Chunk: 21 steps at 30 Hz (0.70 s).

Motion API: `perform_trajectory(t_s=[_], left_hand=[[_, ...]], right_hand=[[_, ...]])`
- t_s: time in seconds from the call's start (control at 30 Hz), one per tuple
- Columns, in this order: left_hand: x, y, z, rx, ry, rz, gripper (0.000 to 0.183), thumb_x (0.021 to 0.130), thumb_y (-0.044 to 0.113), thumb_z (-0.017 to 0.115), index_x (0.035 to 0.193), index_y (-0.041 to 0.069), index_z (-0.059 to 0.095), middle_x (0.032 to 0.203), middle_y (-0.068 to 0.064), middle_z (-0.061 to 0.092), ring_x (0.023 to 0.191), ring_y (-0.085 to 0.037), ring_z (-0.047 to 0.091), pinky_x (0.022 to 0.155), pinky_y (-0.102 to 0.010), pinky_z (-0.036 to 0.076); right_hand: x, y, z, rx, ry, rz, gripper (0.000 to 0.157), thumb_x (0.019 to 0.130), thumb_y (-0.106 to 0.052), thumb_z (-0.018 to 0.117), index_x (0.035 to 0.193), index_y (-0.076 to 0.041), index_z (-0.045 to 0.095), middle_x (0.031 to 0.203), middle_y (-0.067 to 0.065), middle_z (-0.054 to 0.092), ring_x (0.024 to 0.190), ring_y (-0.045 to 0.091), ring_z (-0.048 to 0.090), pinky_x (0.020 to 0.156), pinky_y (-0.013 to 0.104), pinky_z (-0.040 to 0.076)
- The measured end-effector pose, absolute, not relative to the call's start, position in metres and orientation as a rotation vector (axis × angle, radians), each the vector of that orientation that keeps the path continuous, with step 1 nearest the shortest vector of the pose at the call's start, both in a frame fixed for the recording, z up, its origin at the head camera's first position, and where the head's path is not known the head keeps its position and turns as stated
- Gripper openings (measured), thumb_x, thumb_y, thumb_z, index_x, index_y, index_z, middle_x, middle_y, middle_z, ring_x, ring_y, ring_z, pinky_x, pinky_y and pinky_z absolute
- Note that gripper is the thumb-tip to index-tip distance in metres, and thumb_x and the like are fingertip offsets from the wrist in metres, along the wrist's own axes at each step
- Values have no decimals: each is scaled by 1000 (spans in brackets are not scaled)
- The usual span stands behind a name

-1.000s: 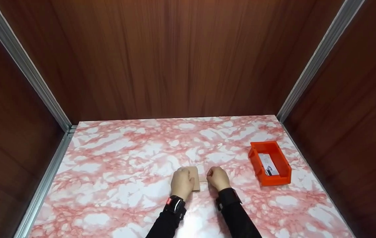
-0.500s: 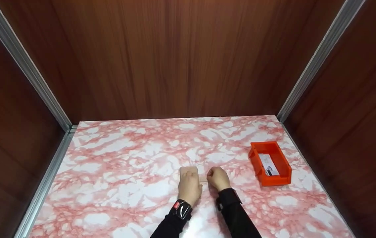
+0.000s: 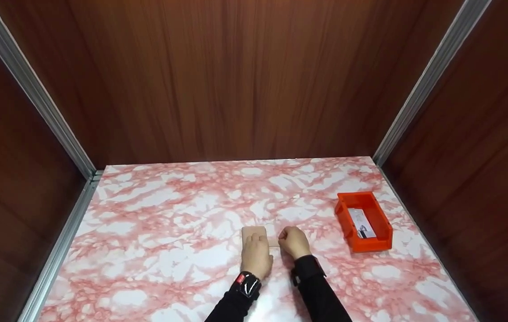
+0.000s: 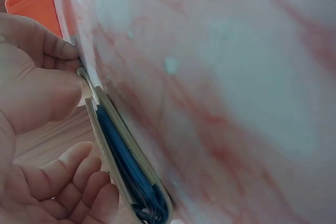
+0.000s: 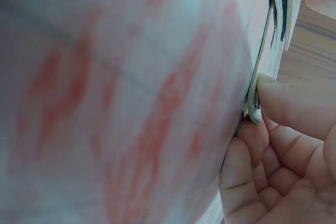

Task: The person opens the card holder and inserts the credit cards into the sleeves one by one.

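A beige card wallet (image 3: 253, 230) lies on the table in front of me, its long side running away from me. My left hand (image 3: 257, 257) rests on its near part, fingers laid forward over the cover and hiding that part. Seen edge-on in the left wrist view, the wallet (image 4: 125, 156) is folded over, with dark blue layers inside. A narrow beige strap (image 3: 273, 241) sticks out from its right side. My right hand (image 3: 294, 242) pinches the end of that strap; in the right wrist view the strap (image 5: 255, 85) sits between thumb and curled forefinger.
To the right stands an orange open-front bin (image 3: 366, 245) with a white printed card (image 3: 361, 222) inside. The table (image 3: 155, 223) has a red-and-white marbled top. Dark wood panels (image 3: 236, 89) rise at the back and both sides.
My left hand has shifted right and toward me across the wallet, uncovering more of its far end. The right hand stays at the strap.
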<state>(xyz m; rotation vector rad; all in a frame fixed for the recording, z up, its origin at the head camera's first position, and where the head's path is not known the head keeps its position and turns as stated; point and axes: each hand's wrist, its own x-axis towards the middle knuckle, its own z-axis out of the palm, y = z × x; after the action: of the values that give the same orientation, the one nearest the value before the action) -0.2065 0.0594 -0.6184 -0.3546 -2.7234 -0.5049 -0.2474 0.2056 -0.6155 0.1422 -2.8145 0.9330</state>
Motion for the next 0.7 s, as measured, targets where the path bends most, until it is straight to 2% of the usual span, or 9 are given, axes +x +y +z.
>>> perform_trajectory(t_s=[0.2, 0.53, 0.7], left_hand=[[-206, 60, -618, -341, -2731, -484, 46, 63, 24, 88, 93, 0, 64, 86, -11, 55, 82, -29, 53, 78, -40, 46], [-206, 62, -617, -306, -2769, -443, 52, 62, 30, 90, 96, 0, 64, 91, -12, 57, 87, -30, 53, 85, -41, 44], [-206, 63, -616, -277, -2771, -482, 53, 62, 28, 90, 97, -2, 64, 93, -12, 57, 88, -31, 53, 85, -41, 44]], right_hand=[[-248, 205, -615, 138, -2818, 942, 11, 67, 2, 70, 69, -7, 63, 66, 2, 59, 64, 25, 57, 65, 40, 49], [-247, 205, -614, 130, -2840, 945, 9, 68, 0, 71, 70, -6, 65, 66, 2, 61, 66, 25, 59, 67, 40, 49], [-246, 205, -614, 143, -2828, 932, 9, 68, 1, 72, 70, -5, 65, 66, 2, 61, 66, 26, 59, 67, 41, 50]])
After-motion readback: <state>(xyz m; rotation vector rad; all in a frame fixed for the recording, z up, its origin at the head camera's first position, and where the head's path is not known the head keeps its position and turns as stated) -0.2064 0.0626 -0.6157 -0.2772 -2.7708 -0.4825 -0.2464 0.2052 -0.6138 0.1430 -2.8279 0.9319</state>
